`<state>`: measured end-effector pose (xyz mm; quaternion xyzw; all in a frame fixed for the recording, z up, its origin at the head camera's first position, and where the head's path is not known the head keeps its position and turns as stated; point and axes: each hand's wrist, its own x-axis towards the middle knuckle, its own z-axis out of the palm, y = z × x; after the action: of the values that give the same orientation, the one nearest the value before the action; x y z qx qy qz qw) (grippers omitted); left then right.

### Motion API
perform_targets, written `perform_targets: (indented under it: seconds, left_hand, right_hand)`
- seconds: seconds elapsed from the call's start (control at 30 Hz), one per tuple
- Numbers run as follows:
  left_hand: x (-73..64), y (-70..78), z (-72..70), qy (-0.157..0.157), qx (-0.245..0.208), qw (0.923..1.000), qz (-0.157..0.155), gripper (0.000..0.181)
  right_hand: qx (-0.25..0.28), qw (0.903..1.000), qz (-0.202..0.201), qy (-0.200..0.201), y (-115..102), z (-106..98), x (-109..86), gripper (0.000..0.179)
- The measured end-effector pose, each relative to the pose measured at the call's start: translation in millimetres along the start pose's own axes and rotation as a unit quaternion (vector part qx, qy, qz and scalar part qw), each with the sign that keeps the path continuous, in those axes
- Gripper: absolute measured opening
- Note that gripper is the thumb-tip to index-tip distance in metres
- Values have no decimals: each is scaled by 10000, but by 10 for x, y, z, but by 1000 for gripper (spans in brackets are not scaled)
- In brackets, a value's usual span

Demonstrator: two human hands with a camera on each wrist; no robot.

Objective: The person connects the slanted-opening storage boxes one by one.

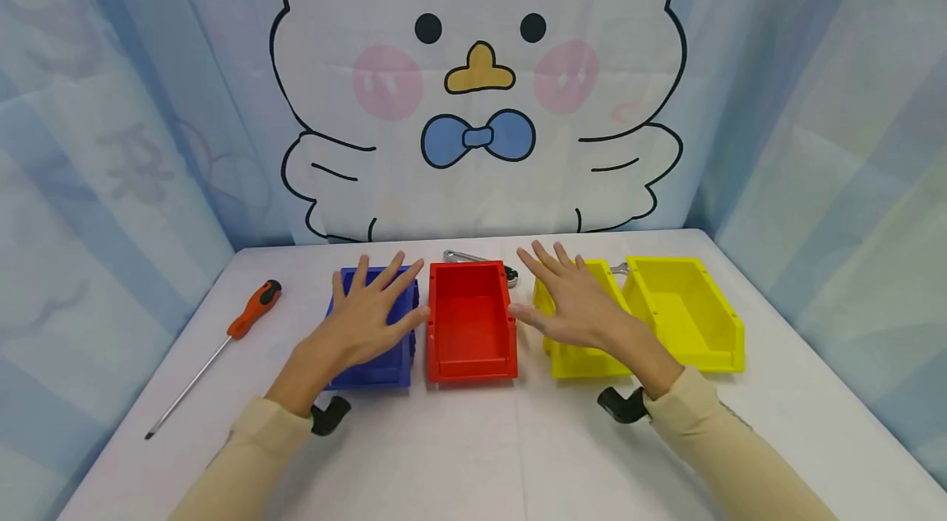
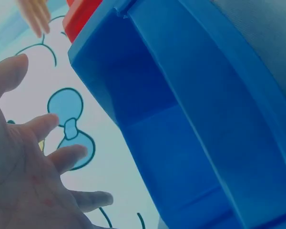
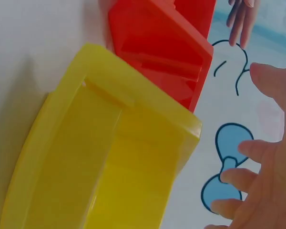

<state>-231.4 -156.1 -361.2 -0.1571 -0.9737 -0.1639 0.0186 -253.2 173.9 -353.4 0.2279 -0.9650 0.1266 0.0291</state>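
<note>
My left hand (image 1: 364,322) hovers over a blue bin (image 1: 377,373) with its fingers spread, and it holds nothing. In the left wrist view the blue bin (image 2: 152,143) fills the right side, beside the spread fingers. My right hand (image 1: 580,307) is likewise spread, above the inner yellow bin (image 1: 588,361), and grips nothing. That yellow bin (image 3: 128,162) shows its inside in the right wrist view. Between the hands stands a red bin (image 1: 473,324); its visible floor is bare.
A second yellow bin (image 1: 684,315) stands at the right. An orange-handled screwdriver (image 1: 255,309) lies at the left. Behind the red bin lies a metal tool (image 1: 460,255), partly hidden; another metal end (image 1: 620,268) shows between the yellow bins. A printed curtain (image 1: 473,200) closes off the back.
</note>
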Motion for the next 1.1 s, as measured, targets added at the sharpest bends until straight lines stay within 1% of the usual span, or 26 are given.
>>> perform_targets:
  seconds: [0.23, 0.33, 0.47, 0.7, 0.77, 0.93, 1.1]
  left_hand:
    - [-78, -110, -19, -11, 66, 9999, -154, 81]
    - [-105, -155, -46, -46, 25, 9998, -188, 81]
    - [-140, -202, -85, -130, -84, 9996, -234, 83]
    - [-187, -267, -106, -209, -62, 9994, -272, 86]
    - [-200, -284, -107, -240, -75, 9993, -290, 86]
    - [-230, -331, -96, -303, -94, 9989, -356, 87]
    - [-278, -406, -100, -319, -171, 9985, -415, 87]
  right_hand:
    - [341, 9992, -31, -209, -134, -5, 84, 91]
    - [469, 9984, -47, -321, -193, -2, 126, 91]
    - [573, 9973, 46, -456, -263, 5, 173, 90]
    - [1064, 9933, 168, -415, -360, 33, 264, 83]
    - [1194, 9916, 266, -425, -390, 51, 292, 81]
    - [1393, 9881, 466, -450, -430, 112, 360, 75]
    - [1455, 9867, 583, -439, -427, 170, 406, 74]
